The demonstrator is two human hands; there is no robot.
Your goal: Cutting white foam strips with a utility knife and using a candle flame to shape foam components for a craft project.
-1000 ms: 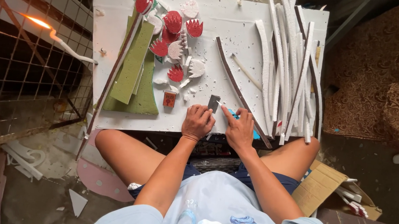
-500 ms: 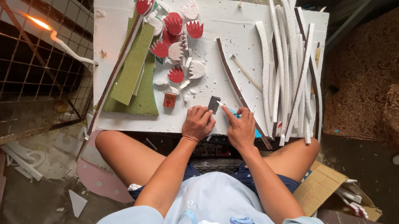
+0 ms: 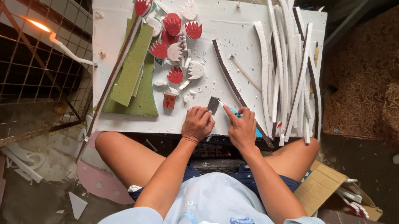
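Barely shifted, left hand (image 3: 198, 123) grips one grey block (image 3: 213, 105); right hand (image 3: 241, 128) grips one blue knife (image 3: 235, 112).

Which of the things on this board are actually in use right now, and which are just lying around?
In use: left hand on small grey piece; right hand with blue-handled knife.
Lying about: white foam strips, red and white flower cut-outs, green foam slabs, lit candle.

small grey piece (image 3: 213, 105) upright, blue-handled knife (image 3: 236, 113) perhaps touching

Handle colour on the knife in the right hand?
Bright blue; the knife handle shows under the right hand. Head view, the only one.
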